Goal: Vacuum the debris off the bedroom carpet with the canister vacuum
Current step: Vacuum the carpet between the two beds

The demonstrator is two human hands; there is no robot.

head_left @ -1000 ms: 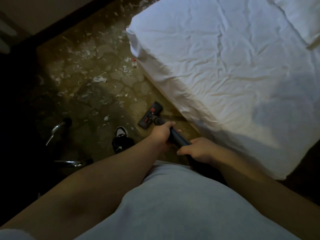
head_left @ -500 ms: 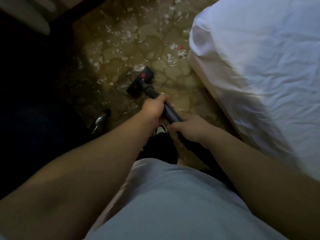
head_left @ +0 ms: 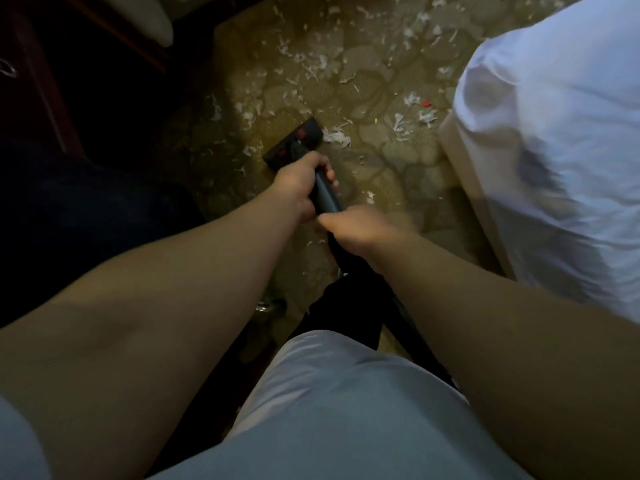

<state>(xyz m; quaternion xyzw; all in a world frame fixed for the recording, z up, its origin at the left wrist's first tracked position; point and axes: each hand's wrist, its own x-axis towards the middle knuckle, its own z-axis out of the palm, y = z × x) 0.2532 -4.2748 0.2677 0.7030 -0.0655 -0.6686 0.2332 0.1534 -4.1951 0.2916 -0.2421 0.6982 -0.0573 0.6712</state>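
While fingers of left hand (head_left: 298, 183), right hand (head_left: 358, 227) clamp wand (head_left: 325, 197), floor head (head_left: 294, 140) rests on carpet (head_left: 405, 152) amid debris (head_left: 337, 136).

1. Carpet (head_left: 398, 150): olive-brown, patterned with rounded, stone-like patches outlined in a darker tone.
2. Debris (head_left: 337, 136): white shreds; one red scrap (head_left: 426, 104), bright.
3. Floor head (head_left: 298, 140): black with red marks. Wand (head_left: 323, 194): dark, near black.
4. Sheet (head_left: 554, 133): white, plain. Bed base (head_left: 464, 161) beneath it: beige.
5. Shirt (head_left: 329, 410): pale grey, plain. Trousers (head_left: 346, 313): black.
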